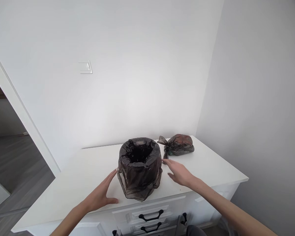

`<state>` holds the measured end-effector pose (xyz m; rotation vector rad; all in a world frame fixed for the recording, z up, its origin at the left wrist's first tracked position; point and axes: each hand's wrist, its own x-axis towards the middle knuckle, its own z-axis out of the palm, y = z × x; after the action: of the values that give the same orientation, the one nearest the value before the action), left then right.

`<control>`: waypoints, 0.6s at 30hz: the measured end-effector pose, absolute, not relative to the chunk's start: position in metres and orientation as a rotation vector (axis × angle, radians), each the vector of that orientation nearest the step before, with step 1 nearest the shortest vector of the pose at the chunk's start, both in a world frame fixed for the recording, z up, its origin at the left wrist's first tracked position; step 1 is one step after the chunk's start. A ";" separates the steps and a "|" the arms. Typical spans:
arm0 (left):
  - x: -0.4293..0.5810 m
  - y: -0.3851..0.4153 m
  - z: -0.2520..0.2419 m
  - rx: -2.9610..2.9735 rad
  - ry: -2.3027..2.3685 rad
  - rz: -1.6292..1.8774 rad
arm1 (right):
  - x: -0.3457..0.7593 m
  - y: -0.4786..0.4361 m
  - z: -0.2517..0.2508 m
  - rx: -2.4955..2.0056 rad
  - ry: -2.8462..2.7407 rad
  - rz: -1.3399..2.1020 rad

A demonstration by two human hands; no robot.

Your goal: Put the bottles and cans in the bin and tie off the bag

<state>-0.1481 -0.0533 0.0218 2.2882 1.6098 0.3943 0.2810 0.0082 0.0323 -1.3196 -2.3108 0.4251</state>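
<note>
A bin lined with a black, see-through bin bag (141,177) stands upright on a white dresser top. The bag's edge is folded over the rim and hangs loosely down the outside; the inside looks dark. At the bin's left side is my left hand (102,193), fingers stretched out and thumb apart, its fingertips at the bag. On the opposite side my right hand (178,172) reaches in with fingers extended, its fingertips close to or touching the bag. Behind that hand lies a knotted black bag (180,145) with something reddish inside.
The white dresser top (88,170) meets the wall at the back. Drawers with black handles (151,215) are below its front edge. A light switch (86,67) is on the wall. To the left, a doorway shows a grey floor (22,164).
</note>
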 end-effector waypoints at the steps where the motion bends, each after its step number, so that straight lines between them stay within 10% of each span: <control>1: -0.160 -0.053 0.012 2.298 1.654 0.376 | 0.281 0.002 0.048 -1.267 -2.244 0.298; 8: -0.187 -0.030 -0.050 2.092 2.174 0.371 | 0.237 -0.023 0.137 -0.650 -2.385 0.023; 18: -0.189 -0.032 -0.070 2.278 2.281 0.394 | 0.316 -0.053 0.154 -0.911 -2.613 -0.049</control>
<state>-0.1893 -0.0319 -0.0704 2.2776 2.2805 0.3941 0.3161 -0.0527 0.1544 -0.9106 -2.6126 -0.0490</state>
